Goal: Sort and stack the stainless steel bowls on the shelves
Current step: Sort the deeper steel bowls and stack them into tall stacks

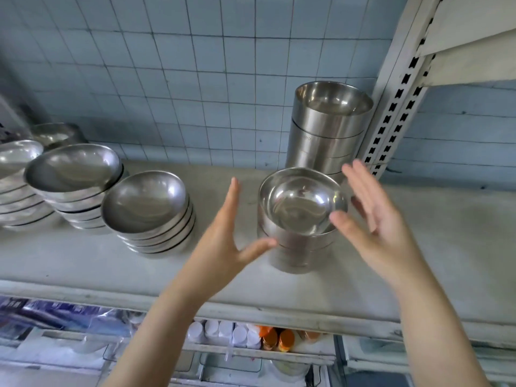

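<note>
A short stack of straight-sided steel bowls (pixel 296 208) stands on the grey shelf (pixel 435 261) at the middle of the frame, just right of centre. The left hand (pixel 226 233) is raised beside it on the left, fingers straight and together, thumb spread out toward the stack's side; whether the thumb tip touches the metal cannot be told. The right hand (pixel 374 219) is on the other side, fingers spread and blurred, palm facing the stack, its thumb lying across the rim of the top bowl in the picture. Neither hand is wrapped round anything.

Behind the short stack, toward the upper right, a taller stack of the same bowls (pixel 326 129) stands against the tiled wall (pixel 167 65), beside the slotted shelf post (pixel 396 101). To the left sit stacks of shallow bowls: one (pixel 148 210) near the left hand, another (pixel 75 177) farther left, and a third (pixel 16 177) at the frame's left edge.

Below the shelf's front edge, at the bottom centre, are white-capped bottles (pixel 223 331) and orange-capped bottles (pixel 279 339).
</note>
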The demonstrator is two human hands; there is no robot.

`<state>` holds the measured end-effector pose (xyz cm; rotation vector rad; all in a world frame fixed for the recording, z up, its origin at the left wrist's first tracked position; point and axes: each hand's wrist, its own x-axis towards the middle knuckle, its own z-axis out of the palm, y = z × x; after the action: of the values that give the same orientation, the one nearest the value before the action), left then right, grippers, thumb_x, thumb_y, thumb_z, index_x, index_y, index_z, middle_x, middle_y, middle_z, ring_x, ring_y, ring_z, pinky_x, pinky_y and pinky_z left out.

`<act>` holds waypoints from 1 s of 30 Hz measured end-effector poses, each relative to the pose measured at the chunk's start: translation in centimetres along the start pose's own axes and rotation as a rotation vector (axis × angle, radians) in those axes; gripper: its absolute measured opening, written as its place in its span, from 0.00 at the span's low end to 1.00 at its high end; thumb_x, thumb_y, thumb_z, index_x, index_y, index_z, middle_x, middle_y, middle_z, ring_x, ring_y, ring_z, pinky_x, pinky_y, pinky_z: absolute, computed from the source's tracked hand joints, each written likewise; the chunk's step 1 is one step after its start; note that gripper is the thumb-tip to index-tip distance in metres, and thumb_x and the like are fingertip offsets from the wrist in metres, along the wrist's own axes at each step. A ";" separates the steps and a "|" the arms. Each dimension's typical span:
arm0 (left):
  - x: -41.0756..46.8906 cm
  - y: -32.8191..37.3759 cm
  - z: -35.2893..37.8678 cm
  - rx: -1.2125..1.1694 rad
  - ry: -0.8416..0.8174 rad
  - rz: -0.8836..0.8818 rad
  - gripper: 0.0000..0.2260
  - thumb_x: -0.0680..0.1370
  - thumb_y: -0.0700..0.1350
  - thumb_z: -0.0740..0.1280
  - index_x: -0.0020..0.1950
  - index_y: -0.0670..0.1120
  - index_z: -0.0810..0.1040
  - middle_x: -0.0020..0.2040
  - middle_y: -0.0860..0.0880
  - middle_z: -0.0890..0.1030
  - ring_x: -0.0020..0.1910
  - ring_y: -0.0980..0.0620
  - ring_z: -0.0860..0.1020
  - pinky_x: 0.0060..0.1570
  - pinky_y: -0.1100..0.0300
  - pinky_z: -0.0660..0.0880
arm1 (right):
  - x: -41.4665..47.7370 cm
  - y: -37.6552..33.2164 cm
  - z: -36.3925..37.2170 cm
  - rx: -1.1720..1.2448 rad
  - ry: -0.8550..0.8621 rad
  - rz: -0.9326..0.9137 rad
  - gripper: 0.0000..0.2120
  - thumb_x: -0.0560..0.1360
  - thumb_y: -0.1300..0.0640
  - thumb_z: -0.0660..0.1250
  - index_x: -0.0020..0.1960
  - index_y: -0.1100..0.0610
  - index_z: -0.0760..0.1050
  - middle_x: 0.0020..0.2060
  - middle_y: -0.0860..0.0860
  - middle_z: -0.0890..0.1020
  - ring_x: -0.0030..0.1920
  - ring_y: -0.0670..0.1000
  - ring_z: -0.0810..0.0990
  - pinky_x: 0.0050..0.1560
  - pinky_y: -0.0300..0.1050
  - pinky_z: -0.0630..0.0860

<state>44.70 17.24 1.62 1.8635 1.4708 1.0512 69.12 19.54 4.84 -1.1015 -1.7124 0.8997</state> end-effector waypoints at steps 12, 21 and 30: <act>0.0 -0.9 -23.3 0.632 0.144 0.012 0.34 0.68 0.66 0.61 0.71 0.52 0.73 0.69 0.52 0.74 0.65 0.51 0.73 0.63 0.69 0.60 | 12.0 -12.9 13.5 -0.481 -0.334 -0.283 0.27 0.72 0.38 0.68 0.69 0.45 0.74 0.65 0.37 0.77 0.64 0.34 0.72 0.66 0.26 0.63; 3.0 -10.1 -40.4 0.776 -0.039 -0.324 0.39 0.68 0.70 0.58 0.75 0.53 0.65 0.73 0.48 0.71 0.68 0.47 0.72 0.66 0.55 0.67 | 21.7 -15.6 30.9 -0.354 -0.495 -0.034 0.26 0.75 0.40 0.68 0.69 0.49 0.74 0.65 0.44 0.78 0.64 0.43 0.77 0.70 0.42 0.69; 11.2 -20.5 -45.8 0.504 -0.336 -0.756 0.42 0.73 0.73 0.53 0.79 0.48 0.54 0.79 0.46 0.58 0.71 0.42 0.69 0.69 0.45 0.68 | 29.3 -14.4 42.8 -0.377 -0.624 0.444 0.28 0.79 0.34 0.56 0.72 0.50 0.67 0.68 0.52 0.72 0.61 0.56 0.78 0.64 0.53 0.77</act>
<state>-3.49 30.92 13.30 1.4370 2.0828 0.0085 18.75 37.32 11.31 -1.6103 -2.2526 1.3319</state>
